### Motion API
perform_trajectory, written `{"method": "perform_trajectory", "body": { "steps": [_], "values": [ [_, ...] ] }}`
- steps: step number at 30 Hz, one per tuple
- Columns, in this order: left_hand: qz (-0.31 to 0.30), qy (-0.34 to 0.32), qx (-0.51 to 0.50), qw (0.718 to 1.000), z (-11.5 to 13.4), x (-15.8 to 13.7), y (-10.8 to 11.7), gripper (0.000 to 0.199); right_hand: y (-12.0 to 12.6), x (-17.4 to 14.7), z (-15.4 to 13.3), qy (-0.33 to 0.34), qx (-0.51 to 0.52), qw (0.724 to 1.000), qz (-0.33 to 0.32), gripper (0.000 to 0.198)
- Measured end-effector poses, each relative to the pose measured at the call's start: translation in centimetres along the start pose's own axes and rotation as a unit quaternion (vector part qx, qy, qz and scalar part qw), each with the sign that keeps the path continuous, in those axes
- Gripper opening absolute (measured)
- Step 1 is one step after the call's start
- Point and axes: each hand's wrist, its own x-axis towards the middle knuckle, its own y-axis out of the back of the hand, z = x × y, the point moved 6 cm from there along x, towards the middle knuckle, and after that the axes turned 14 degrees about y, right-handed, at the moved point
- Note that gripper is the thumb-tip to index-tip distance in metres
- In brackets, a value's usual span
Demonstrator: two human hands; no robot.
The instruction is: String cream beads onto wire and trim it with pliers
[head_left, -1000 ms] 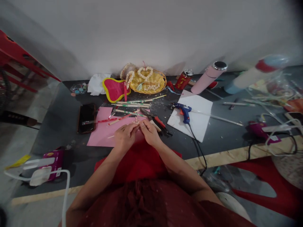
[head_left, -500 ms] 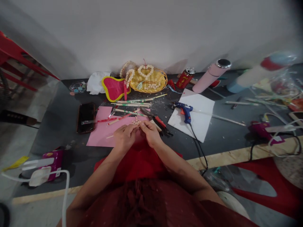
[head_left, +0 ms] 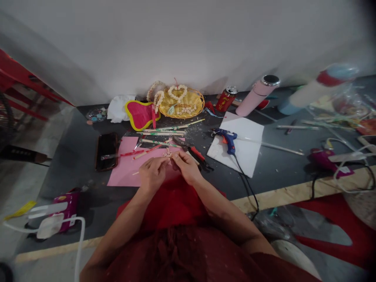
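Over the lower edge of the pink paper, both hands meet at a small pale craft piece built of short bits, perhaps cut wood. My right hand pinches it between thumb and fingers. My left hand is closed at its other side, fingertips pinched against its lower edge. Fingers hide part of the piece. Just beyond lie paper-wrapped chopsticks and red-handled pliers or cutters, the latter close to my right hand.
A blue glue gun with a glue stick rests on a white board; its cord crosses the front edge. Behind stand a yellow basket with a beaded heart, a red can and a pink flask. A phone lies left.
My left fingers have drawn slightly down and left, widening the gap between the hands. The right hand keeps its pinch on the piece. The camera view has shifted a little.
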Motion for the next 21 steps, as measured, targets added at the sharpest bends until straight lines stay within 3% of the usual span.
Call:
{"method": "perform_trajectory", "body": {
  "steps": [2, 4, 8, 12, 21],
  "values": [
    [0.021, 0.011, 0.014, 1.000, -0.6, 0.3, 0.5, 0.014, 0.4, 0.2, -0.6, 0.051, -0.107, 0.993, -0.022, 0.023],
    [0.037, 0.023, 0.025, 0.999, -1.2, 0.5, 0.8, 0.014, 0.7, 0.2, -1.0, 0.109, -0.231, 0.966, -0.045, 0.017],
    [0.029, 0.018, 0.022, 0.999, -1.7, 0.6, 0.6, 0.014, 0.9, 0.2, -0.7, 0.160, -0.380, 0.907, -0.086, 0.028],
    [0.010, 0.022, 0.024, 0.999, -1.6, 0.5, 0.3, 0.013, 0.9, 0.4, -0.7, 0.170, -0.391, 0.899, -0.098, 0.040],
    [0.003, 0.029, 0.011, 1.000, -1.3, 0.4, 0.0, 0.013, 0.3, 0.1, -2.2, 0.212, -0.339, 0.913, -0.080, 0.024]
  ]
}}
